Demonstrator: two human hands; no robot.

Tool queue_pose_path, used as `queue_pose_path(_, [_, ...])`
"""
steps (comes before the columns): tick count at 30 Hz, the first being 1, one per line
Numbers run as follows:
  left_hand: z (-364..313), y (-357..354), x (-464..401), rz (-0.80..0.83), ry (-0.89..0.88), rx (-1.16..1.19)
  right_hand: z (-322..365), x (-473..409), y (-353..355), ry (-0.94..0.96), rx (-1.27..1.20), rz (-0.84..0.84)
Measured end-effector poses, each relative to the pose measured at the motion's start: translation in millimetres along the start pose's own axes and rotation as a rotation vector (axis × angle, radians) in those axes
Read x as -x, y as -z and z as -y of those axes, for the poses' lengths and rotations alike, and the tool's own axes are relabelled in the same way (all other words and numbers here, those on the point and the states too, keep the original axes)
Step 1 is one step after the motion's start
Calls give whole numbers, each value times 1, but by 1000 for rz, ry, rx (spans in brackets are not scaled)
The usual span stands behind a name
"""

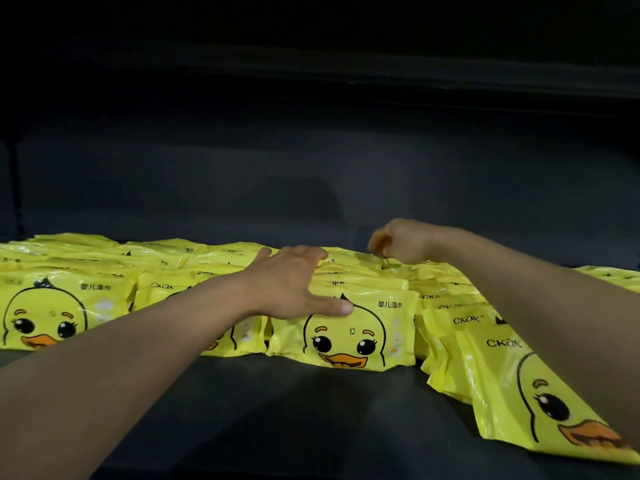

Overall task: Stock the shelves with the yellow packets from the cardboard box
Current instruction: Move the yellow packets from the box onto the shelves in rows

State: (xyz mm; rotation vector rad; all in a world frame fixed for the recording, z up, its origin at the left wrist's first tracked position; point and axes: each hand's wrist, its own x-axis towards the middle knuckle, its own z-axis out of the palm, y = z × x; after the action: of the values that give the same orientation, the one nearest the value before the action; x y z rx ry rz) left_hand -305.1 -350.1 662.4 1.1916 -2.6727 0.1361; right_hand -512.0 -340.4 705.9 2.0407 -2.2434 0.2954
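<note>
Head view: dark shelf nearest. Yellow packets ranked upright; soft, glossy, judged light, slippery, best pinched at top edge. Left hand spread flat on row. Right hand curled behind; grip untellable.

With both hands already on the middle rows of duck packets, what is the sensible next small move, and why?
Probably square up the right-hand row: its front packets lie tilted and splayed forward, while the middle row under the left hand stands straight. The right hand is at the back.
</note>
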Motion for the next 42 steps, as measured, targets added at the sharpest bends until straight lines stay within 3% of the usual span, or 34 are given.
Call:
queue_pose_path(5, [5, 7, -8, 138, 31, 72, 3, -18, -10, -1, 104, 104])
queue_pose_path(8, [7, 7, -8, 239, 28, 143, 3, -25, -17, -2, 145, 53])
queue_pose_path(19, [10, 2, -9, 200, 17, 114, 5, -26, -16, 6, 291, 2])
queue_pose_path(30, [10, 4, -11, 199, 38, 64, -3, -17, -4, -8, 8, -43])
queue_pose_path(33, [11, 2, -2, 103, 37, -25, -3, 9, 10, 35, -192, -129])
queue_pose_path(35, [10, -1, 9, -12, 14, -64, 0, 37, 17, 120, -252, -28])
queue_pose_path(39, [8, -15, 31, -115, -40, -192, 16, 88, 2, 164, 31, 243])
queue_pose_path(42, [11, -23, 32, -94, -21, -246, 25, 100, -25, 141, 267, 153])
